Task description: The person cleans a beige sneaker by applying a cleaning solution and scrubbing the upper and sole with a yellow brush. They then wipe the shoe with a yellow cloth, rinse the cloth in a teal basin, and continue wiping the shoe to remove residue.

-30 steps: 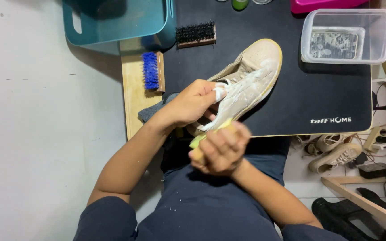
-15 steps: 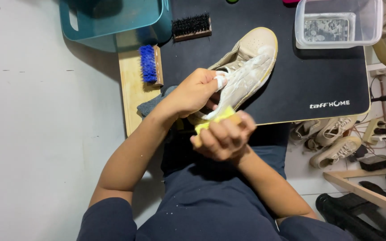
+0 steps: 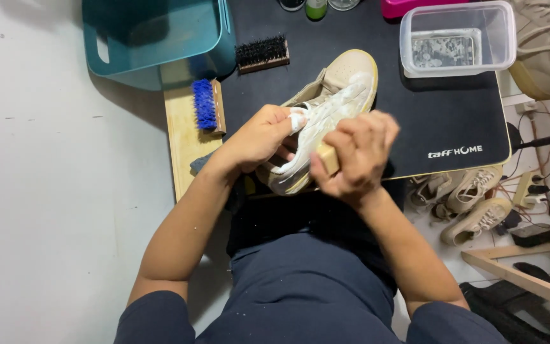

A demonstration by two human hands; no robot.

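A beige, foam-covered sneaker (image 3: 342, 83) lies tilted on the black mat (image 3: 447, 121) in the head view. My left hand (image 3: 259, 137) grips its heel and collar. My right hand (image 3: 354, 156) is closed around a wooden-backed brush (image 3: 328, 158) and presses it against the shoe's side, near the sole. The brush's bristles are hidden by my fingers.
A blue-bristled brush (image 3: 205, 104) lies on the wooden board (image 3: 183, 137), a black-bristled brush (image 3: 262, 53) on the mat. A teal bin (image 3: 154, 38) stands far left, a clear plastic tub (image 3: 456, 38) far right. More sneakers (image 3: 472, 197) and cables lie on the floor at right.
My right hand has risen from below the heel, where it held something yellow, up onto the shoe's side with the wooden brush. My left hand keeps its grip on the shoe.
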